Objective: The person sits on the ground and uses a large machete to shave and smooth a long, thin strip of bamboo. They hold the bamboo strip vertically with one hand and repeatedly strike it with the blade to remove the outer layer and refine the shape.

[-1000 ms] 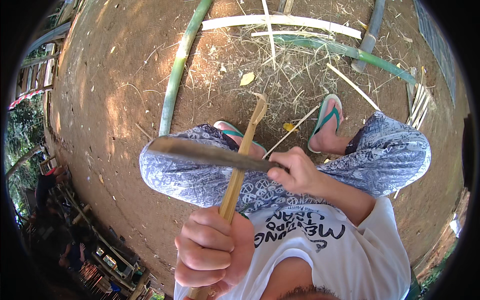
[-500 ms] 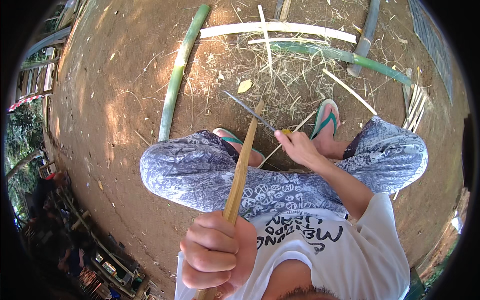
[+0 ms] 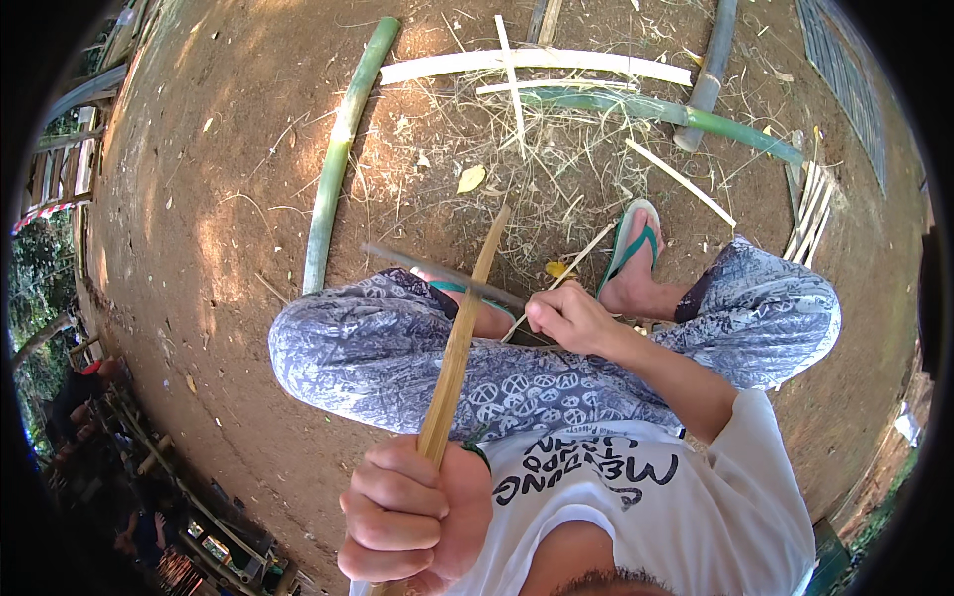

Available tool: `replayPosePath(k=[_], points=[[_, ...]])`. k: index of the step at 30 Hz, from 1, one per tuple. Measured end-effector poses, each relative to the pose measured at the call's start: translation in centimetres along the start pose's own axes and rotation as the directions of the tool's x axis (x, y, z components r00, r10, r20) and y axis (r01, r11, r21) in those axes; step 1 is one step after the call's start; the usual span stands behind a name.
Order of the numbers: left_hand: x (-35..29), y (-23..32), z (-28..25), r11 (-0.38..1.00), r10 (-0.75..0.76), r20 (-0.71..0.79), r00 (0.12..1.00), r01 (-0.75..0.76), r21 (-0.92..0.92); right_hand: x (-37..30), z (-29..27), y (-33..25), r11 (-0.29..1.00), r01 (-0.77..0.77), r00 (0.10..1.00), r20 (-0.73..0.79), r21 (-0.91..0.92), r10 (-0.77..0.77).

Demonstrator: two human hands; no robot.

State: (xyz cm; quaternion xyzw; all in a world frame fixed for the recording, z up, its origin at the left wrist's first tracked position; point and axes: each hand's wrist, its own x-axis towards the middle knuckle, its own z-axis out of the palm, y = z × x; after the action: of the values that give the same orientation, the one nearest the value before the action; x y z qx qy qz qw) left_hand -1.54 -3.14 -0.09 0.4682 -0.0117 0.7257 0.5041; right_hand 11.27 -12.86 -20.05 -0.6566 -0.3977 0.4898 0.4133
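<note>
Near ten o'clock you have a wooden structure (image 3: 81, 159) by the brown earth ground (image 3: 229, 328); a green bamboo pole (image 3: 333, 169) lies at eleven. Your left grip (image 3: 412, 521), between six and seven, wraps a bamboo strip (image 3: 452, 377) pointing toward twelve. Stringy shavings (image 3: 556, 174) litter one o'clock. Your right grip (image 3: 568, 318), at three near centre, closes on a knife (image 3: 417, 262), its blade blurred across the strip. Dark lettering (image 3: 636, 477) marks your white shirt (image 3: 740, 487) at five; a slatted panel (image 3: 850, 99) lies at two.

"How does the bamboo strip (image 3: 456, 363) look?"
"Yellowish-brown, long, narrow, slanting away rightward, its far end tapered."
"And the knife (image 3: 435, 270)?"
"Its grey, blurred blade crosses the strip's upper part."
</note>
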Motion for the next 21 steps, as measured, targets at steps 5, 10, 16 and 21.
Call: replayPosePath(k=[5,10,16,21], points=[[0.4,0.1,0.0,0.995,-0.099,0.067,0.993,0.096,0.039,3.0,-0.4,8.5,0.872,-0.489,0.864,-0.134,0.004,0.485],[0.4,-0.4,0.1,0.999,-0.047,0.033,0.998,0.047,-0.001,2.3,0.2,4.9,0.943,-0.334,0.942,-0.037,0.001,0.333],[0.5,0.8,-0.7,0.991,-0.125,0.078,0.989,0.121,0.056,3.9,-0.7,11.0,0.755,-0.655,0.752,-0.083,0.025,0.654],[0.6,-0.2,-0.3,0.998,-0.002,-0.052,0.999,-0.001,-0.058,2.8,0.4,7.8,0.907,-0.411,0.911,0.009,0.097,0.412]])
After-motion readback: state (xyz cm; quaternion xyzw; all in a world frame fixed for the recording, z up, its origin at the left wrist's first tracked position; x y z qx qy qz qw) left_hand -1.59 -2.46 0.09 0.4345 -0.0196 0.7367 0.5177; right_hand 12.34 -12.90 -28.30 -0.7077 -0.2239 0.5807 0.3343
